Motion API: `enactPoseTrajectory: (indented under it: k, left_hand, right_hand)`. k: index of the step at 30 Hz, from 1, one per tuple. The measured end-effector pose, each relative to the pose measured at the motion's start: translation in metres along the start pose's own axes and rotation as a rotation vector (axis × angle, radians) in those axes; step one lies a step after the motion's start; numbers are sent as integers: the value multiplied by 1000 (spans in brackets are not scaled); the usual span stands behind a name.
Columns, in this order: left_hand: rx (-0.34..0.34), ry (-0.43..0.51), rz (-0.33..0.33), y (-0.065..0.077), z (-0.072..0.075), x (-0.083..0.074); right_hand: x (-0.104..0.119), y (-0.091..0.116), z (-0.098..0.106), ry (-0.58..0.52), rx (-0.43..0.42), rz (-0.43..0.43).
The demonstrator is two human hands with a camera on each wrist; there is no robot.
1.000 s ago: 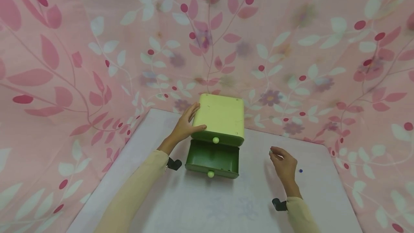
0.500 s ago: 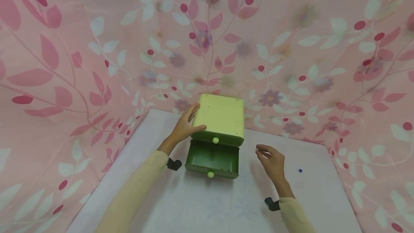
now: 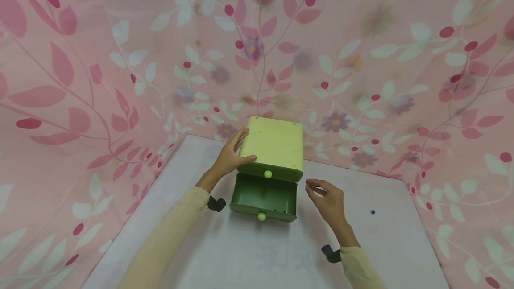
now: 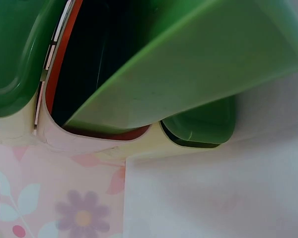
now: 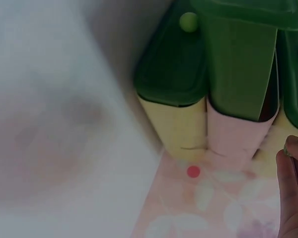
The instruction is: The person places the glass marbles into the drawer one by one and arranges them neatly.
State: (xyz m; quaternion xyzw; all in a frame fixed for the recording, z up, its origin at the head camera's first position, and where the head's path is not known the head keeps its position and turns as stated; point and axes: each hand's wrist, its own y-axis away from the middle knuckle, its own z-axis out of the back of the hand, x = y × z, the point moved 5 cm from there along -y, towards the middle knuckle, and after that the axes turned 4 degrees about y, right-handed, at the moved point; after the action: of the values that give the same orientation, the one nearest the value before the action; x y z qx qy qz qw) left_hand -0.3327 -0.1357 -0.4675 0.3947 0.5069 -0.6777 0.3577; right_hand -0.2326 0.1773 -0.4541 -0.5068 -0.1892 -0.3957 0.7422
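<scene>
A small drawer cabinet (image 3: 275, 142) with a pale yellow top stands at the back of the table. Its middle green drawer (image 3: 261, 193) is pulled out, with a few tiny dark spots near its front right inside. My left hand (image 3: 229, 158) rests against the cabinet's left side, fingers extended along it and thumb on the top edge. Just right of the pulled-out drawer, my right hand (image 3: 331, 202) pinches a small, pale greenish marble (image 5: 287, 149) between thumb and fingertips. A dark blue marble (image 3: 373, 212) lies on the table to the right of that hand.
The white table (image 3: 241, 253) ends at a pink floral curtain (image 3: 361, 79) close behind the cabinet. Green drawer fronts above and below the pulled-out drawer (image 5: 243, 64) sit shut in the right wrist view. Round pale knobs (image 3: 267, 174) stick out in front.
My right hand has moved left with the pinched marble, from near the blue marble to beside the pulled-out drawer. The left hand, cabinet and blue marble have stayed in place.
</scene>
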Motion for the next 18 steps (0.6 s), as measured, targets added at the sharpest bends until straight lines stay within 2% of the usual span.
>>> enactPoseTrajectory:
  k: [10,18]
  left_hand:
    - [-3,-1,-18,-1,1,1]
    - [-9,-4,9,-1,0,3]
  right_hand:
    - [23,-3,-16,-23,47,49]
    - [32,-1,-32,-58,94,65]
